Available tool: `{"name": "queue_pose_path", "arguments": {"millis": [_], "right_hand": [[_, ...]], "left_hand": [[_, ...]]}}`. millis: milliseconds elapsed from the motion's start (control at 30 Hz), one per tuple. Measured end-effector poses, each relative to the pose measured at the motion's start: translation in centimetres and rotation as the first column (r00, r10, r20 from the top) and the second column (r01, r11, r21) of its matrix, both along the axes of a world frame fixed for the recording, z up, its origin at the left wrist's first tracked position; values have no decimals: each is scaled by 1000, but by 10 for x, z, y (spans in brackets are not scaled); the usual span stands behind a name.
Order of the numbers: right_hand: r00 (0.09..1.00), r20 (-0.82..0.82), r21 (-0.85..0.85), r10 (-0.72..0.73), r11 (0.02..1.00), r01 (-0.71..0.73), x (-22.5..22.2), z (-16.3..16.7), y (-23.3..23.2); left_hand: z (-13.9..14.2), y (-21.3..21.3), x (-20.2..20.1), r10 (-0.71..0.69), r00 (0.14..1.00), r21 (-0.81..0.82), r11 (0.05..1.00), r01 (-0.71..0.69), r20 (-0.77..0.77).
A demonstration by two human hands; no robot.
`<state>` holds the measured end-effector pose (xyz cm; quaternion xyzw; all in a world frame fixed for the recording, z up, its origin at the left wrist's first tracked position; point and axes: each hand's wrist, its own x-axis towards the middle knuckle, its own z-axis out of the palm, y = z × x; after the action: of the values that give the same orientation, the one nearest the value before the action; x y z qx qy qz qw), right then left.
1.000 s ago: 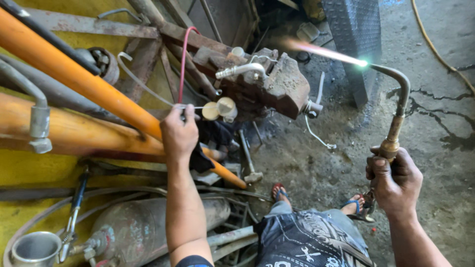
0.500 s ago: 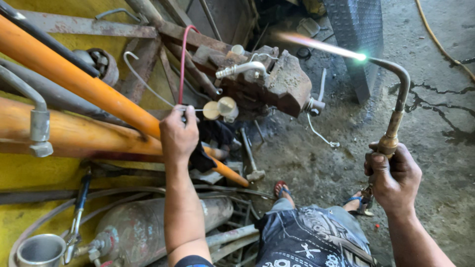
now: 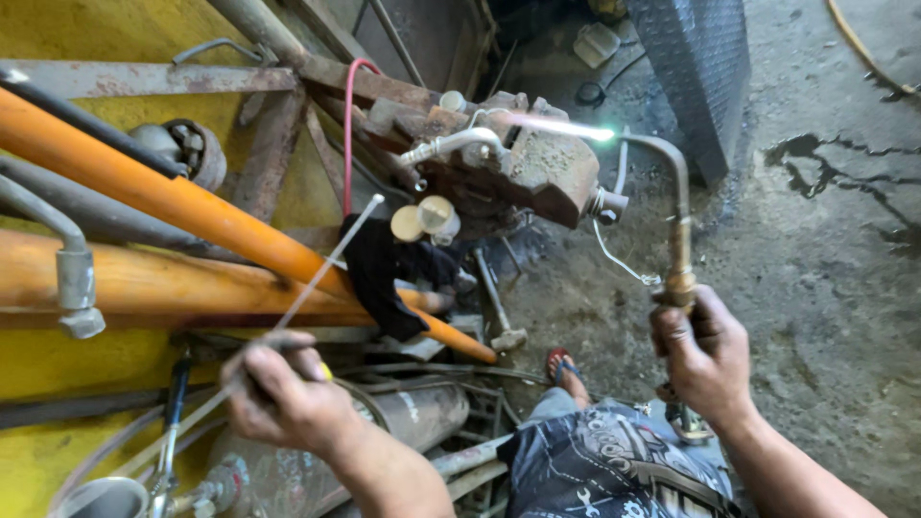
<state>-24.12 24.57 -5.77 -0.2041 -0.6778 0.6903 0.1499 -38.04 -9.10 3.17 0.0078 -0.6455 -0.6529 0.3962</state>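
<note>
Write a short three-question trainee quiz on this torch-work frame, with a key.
1. True or false: the torch in the right hand is lit.
2. What does the left hand hold? A) a hammer B) a thin metal rod C) a red hose
3. Where does the flame point?

Key:
1. True; a bright flame leaves the curved tip.
2. B; the rod slants up toward the rusty metal block.
3. Left, across the top of the rusty metal block, near the pale bent pipe.

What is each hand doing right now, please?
Left hand: closed, holding a thin silvery metal filler rod.
Right hand: closed on a lit brass gas torch with curved neck.
</note>
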Motion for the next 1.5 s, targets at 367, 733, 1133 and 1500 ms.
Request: {"name": "queue_pose_path", "arguments": {"millis": [367,733,1133,1500], "right_hand": [[983,95,-127,157,981,-144,-18,-23,-37],[982,70,-125,173,979,-163,-38,-29,-48],[984,48,-321,170,936,-146,-48,-36,-54],[979,4,-302,204,933,-194,-51,-37,-52]], "left_hand": [[-12,55,1,-155,978,-112,984,139,-140],[-21,67,-2,-190,976,-132,976,175,-108],[-24,69,-11,-192,974,-145,974,174,-122],[-24,72,-15,-198,971,-152,972,177,-134]]}}
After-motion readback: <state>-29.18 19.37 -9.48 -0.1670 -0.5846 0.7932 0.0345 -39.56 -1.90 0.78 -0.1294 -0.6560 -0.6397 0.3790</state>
